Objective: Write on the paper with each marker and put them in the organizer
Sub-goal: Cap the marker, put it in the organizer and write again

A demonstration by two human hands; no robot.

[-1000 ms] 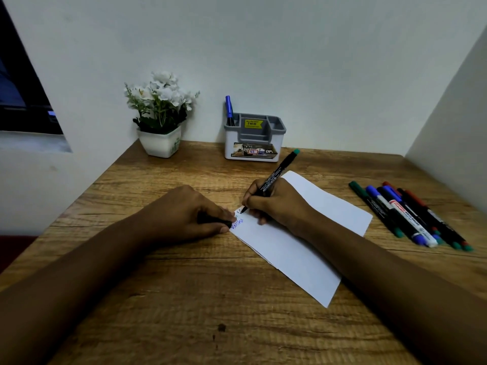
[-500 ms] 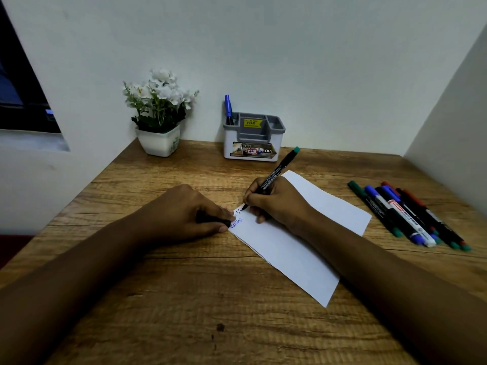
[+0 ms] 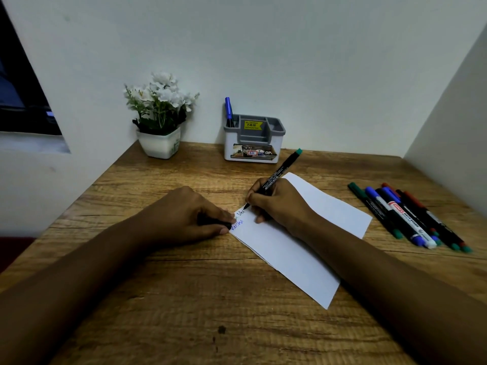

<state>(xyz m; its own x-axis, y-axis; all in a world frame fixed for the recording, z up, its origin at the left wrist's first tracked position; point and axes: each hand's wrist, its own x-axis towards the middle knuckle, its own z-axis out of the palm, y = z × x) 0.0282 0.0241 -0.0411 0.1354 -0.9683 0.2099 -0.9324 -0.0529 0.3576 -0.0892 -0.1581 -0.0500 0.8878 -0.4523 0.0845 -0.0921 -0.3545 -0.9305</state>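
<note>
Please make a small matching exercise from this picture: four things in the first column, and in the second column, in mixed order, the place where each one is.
Things:
1. blue marker
2. green marker
3. flower pot
4. loose markers

Places:
A. lying in a row on the table, right of the paper
B. standing in the organizer
C. in the back left corner of the table
D. in the grip of the right hand, tip on the paper

Pairs: 1-B, 2-D, 3-C, 4-A

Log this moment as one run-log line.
right hand: writing, green-ended marker | left hand: pinning paper | organizer: one blue marker
</note>
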